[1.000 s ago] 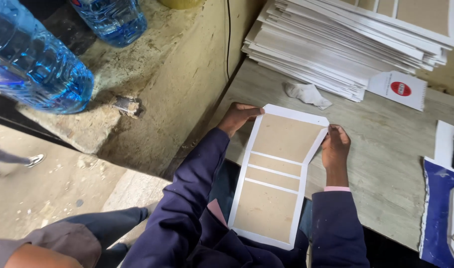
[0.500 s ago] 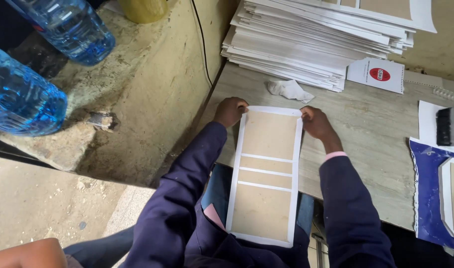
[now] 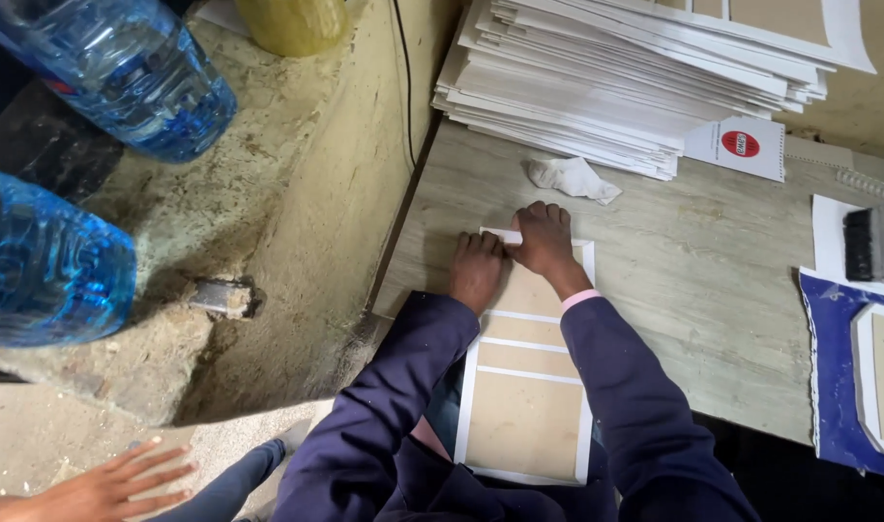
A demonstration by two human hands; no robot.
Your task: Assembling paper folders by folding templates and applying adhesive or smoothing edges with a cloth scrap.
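**Both hands press the far end of a long card sheet on the table**

I look down from above at a long card sheet (image 3: 526, 406) lying flat, its long axis running from my lap away towards the far side of the table (image 3: 713, 280). The near end hangs over the table edge above my lap; the far end rests on the pale wood-grain tabletop.

My left hand (image 3: 478, 269) and right hand (image 3: 545, 240) sit close together at the sheet's far left corner, touching side by side. Both are palm down with fingers curled, pressing on the white border there. I cannot tell whether the fingers pinch the edge or only push on it. Both arms wear dark blue sleeves; a pink cuff shows at the right wrist.

The sheet is brown card with a white border and white cross bands that split it into panels, the largest one nearest me.

Just beyond my hands lies a crumpled white cloth (image 3: 572, 178). Behind it rises a tall stack of white sheets (image 3: 635, 87). To the left, on a rough concrete ledge (image 3: 258, 203), rest two blue water bottles (image 3: 123, 68). Another person's hand (image 3: 123, 480) shows at the lower left, well apart from mine.
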